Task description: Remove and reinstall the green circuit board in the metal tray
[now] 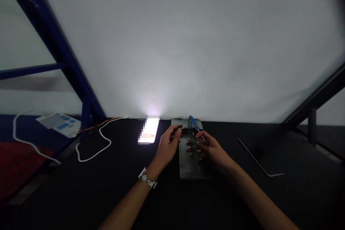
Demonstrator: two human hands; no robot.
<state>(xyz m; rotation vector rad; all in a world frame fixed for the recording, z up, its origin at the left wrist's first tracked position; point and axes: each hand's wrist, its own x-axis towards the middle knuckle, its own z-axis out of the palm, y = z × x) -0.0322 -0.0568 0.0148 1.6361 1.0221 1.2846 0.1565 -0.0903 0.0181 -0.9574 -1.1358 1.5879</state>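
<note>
A narrow green circuit board point(193, 151), seen nearly edge-on, stands over a flat grey metal plate point(185, 169) on the black table. My right hand point(208, 147) is closed on the board from the right, and some fingertips show past its left side. A screwdriver with a blue handle point(194, 123) slants beside the board's far end; its shaft runs down to my right fingers. On the left, my left hand point(169, 143) has its fingers curled and thumb near the index finger, by the plate's far left edge. Whatever is between those fingertips is too small to make out.
A brightly lit phone point(150, 130) lies left of the plate. Farther left are a white cable point(110, 140) and a white-and-blue panel point(61, 124) with thin wires. A bent metal rod point(256, 161) lies on the right. Blue frame bars point(67, 50) rise at the left.
</note>
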